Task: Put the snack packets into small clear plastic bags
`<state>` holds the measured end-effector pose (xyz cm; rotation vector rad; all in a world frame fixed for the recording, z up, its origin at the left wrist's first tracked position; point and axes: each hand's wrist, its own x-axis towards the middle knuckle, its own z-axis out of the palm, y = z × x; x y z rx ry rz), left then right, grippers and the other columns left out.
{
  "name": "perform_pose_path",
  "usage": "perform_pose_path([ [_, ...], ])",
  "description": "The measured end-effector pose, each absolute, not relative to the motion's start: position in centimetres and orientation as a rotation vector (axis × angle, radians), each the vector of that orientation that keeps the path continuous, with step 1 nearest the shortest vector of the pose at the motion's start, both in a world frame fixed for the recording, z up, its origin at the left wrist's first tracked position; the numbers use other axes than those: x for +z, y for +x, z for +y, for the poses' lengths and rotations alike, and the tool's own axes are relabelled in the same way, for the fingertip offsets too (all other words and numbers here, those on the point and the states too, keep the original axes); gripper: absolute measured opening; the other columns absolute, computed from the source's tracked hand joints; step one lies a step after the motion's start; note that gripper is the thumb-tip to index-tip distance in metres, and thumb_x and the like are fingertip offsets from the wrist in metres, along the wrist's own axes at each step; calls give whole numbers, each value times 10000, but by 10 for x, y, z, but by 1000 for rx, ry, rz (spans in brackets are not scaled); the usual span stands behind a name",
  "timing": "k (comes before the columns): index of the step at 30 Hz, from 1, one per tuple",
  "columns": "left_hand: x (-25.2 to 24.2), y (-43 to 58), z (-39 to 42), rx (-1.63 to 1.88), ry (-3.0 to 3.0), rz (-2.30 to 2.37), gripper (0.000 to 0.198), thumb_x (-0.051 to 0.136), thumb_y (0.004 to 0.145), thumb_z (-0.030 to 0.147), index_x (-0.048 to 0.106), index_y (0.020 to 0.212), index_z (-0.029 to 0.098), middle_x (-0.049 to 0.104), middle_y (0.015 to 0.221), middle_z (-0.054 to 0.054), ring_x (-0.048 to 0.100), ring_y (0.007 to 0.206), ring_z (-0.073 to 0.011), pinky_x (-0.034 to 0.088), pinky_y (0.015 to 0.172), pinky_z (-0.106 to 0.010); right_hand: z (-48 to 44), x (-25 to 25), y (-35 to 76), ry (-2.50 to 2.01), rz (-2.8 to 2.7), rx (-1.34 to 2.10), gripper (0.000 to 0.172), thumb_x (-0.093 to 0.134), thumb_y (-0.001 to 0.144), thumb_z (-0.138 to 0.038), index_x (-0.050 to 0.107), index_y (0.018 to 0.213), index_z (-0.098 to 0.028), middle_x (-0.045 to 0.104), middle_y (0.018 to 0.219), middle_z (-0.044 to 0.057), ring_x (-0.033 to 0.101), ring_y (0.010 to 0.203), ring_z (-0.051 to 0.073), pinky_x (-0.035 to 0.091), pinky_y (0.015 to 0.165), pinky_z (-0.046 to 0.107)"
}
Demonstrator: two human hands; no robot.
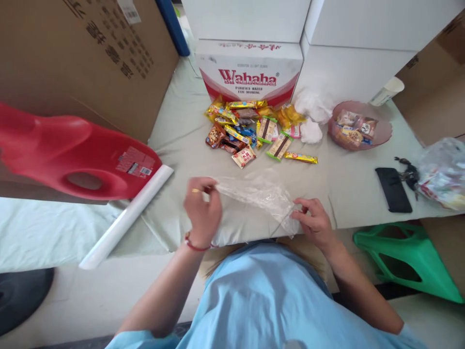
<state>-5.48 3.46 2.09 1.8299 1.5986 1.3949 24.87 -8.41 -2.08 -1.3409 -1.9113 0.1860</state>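
Observation:
A thin clear plastic bag (pixel 254 191) is stretched between my two hands, just above the near part of the table. My left hand (pixel 203 208) pinches one end of it between thumb and fingers. At the other end, my right hand (pixel 314 220) grips the crumpled edge with its fingertips. Beyond the bag lies a heap of wrapped snacks, with a cream square packet (pixel 244 156) closest to my left hand. A yellow snack stick (pixel 301 157) and a green-edged bar (pixel 279 146) lie at the heap's right side.
A white roll (pixel 127 218) and a red plastic container (pixel 90 160) stand at the left. A pink bowl (pixel 385 138) with snacks, a black phone (pixel 393 190), keys (pixel 410 173) and a filled plastic bag (pixel 445 172) are on the right. A Wahaha carton (pixel 250 72) stands behind the heap.

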Motion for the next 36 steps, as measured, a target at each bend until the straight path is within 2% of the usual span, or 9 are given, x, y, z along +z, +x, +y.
perform_pose_path([
  [3, 34, -10, -4, 1022, 2008, 1387, 63, 546, 954, 222, 598, 989, 231, 616, 863, -1, 604, 737, -151, 485, 709, -299, -91, -20, 226, -1384, -1969, 126, 291, 608, 992, -98, 822, 939, -287, 741, 1162, 83, 560, 853, 197, 506, 722, 341],
  [7, 20, 27, -29, 451, 2069, 1508, 388, 680, 935, 518, 581, 1152, 211, 679, 1106, -82, 704, 934, -244, 507, 714, -338, -103, -27, 200, -1367, -2063, 236, 294, 569, 1009, -122, 826, 983, -263, 724, 1002, 83, 568, 842, 203, 505, 719, 328],
  [11, -4, 22, -28, 217, 2107, 1592, 350, 662, 969, 441, 592, 1205, 191, 640, 1207, -128, 696, 1068, -298, 530, 753, -365, -104, -18, 207, -1163, -2113, 671, 362, 484, 1011, -129, 783, 1154, -276, 731, 1201, 79, 671, 949, 192, 573, 811, 327],
  [15, -20, 9, -27, 317, 2141, 1557, 106, 565, 1007, 270, 635, 1057, 208, 637, 1131, -109, 682, 1021, -270, 541, 775, -364, -71, -2, 235, -1466, -1775, 713, 344, 464, 1012, -178, 718, 1231, -254, 741, 1158, 87, 707, 899, 186, 585, 818, 332],
  [17, -27, 6, -28, 421, 2155, 1508, 121, 520, 1017, 231, 634, 984, 212, 641, 1099, -104, 672, 1001, -259, 547, 803, -369, -38, -3, 237, -1706, -1655, 633, 300, 508, 1022, -280, 706, 1239, -222, 740, 1115, 107, 706, 879, 212, 583, 819, 357],
  [21, -34, 2, -32, 663, 2129, 1358, 169, 466, 1036, 215, 623, 974, 212, 637, 1123, -104, 654, 999, -229, 559, 867, -376, 35, -15, 207, -2017, -1651, 574, 522, 637, 973, -396, 613, 1426, -139, 693, 1308, 200, 706, 961, 272, 555, 902, 406],
  [26, -31, -32, -35, 968, 1729, 1294, 180, 517, 1050, 335, 640, 982, 222, 620, 1201, -102, 640, 1124, -202, 580, 904, -344, 65, -27, 187, -1969, -1701, 707, 186, 600, 948, -252, 765, 1018, -201, 780, 1017, 87, 705, 944, 233, 515, 868, 326],
  [31, -31, -80, -25, 1116, 912, 1416, 301, 710, 906, 487, 576, 925, 218, 663, 1139, -69, 709, 996, -190, 588, 740, -283, 18, -32, 219, -1785, -1283, 702, 259, 601, 924, -415, 739, 908, -198, 762, 848, 56, 664, 763, 208, 523, 767, 331],
  [36, -30, -100, -8, 1059, 598, 1416, 397, 818, 765, 440, 514, 882, 213, 704, 1049, -48, 763, 916, -201, 587, 718, -285, -44, -34, 240, -1841, -1160, 591, 345, 637, 943, -525, 736, 942, -195, 745, 825, 47, 640, 718, 199, 514, 705, 327],
])
